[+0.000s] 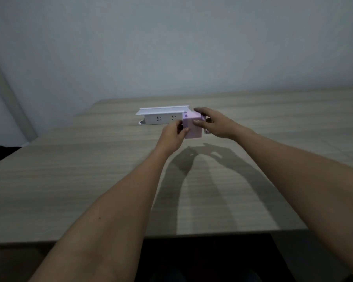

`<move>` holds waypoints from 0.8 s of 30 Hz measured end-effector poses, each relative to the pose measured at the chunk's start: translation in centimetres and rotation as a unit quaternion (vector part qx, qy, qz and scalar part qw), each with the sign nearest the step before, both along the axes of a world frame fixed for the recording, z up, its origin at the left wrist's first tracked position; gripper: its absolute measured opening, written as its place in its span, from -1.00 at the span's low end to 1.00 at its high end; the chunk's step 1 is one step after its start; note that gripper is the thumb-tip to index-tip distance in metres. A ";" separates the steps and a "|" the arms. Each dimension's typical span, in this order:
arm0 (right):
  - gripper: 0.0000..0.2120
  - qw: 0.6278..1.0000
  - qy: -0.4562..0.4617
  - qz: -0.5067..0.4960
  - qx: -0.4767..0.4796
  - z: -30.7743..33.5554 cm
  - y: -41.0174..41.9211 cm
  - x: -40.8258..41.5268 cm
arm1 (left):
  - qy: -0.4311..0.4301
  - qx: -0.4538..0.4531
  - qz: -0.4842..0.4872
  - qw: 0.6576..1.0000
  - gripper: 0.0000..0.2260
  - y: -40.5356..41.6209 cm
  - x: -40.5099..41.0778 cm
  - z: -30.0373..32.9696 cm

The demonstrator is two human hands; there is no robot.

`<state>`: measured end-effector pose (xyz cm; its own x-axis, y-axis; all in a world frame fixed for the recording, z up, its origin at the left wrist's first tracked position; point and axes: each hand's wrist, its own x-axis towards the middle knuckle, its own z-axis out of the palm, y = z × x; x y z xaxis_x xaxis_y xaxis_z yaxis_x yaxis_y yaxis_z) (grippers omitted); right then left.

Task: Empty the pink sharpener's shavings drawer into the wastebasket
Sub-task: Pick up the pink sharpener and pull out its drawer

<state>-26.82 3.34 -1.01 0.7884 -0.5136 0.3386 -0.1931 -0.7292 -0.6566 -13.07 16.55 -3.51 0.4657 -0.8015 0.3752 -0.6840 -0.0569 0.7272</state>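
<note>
The pink sharpener [192,127], a boxy pink block, is held up above the wooden table [90,180] near its middle. My right hand [212,123] wraps over its top and right side, fingers curled around the far end, where a crank part shows. My left hand [174,133] grips the sharpener's lower left front, thumb and fingers pinched on it. The frame is too blurred to tell whether the drawer is out. No wastebasket is in view.
A white power strip box [161,117] with a raised lid stands on the table just behind and left of the sharpener. The table's near edge runs across the bottom, with dark floor below. A grey wall rises behind.
</note>
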 end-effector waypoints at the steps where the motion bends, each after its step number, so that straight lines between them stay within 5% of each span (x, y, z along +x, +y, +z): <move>1: -0.46 1.000 0.001 0.001 0.004 -0.7 0.7 -0.3 | 0.006 0.006 0.001 1.000 -0.68 0.7 -0.3 -0.6; 12: -0.44 0.999 0.050 -0.003 0.021 -5.5 3.0 -1.8 | 0.081 0.044 -0.013 0.996 -0.64 4.0 -2.4 -4.6; 20: -0.23 0.998 0.059 0.003 0.037 -5.3 2.1 -2.4 | 0.143 0.037 -0.057 0.987 -0.43 3.7 -2.1 -4.8; 24: -0.31 0.997 0.061 0.013 0.051 -5.7 1.7 -2.4 | 0.167 0.050 -0.061 0.983 -0.39 3.3 -1.2 -4.8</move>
<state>-29.19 5.04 -6.67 0.8335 -0.5197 0.1873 -0.2580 -0.6661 -0.6998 -14.29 19.90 -8.29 0.4479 -0.8839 0.1348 -0.4143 -0.0715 0.9073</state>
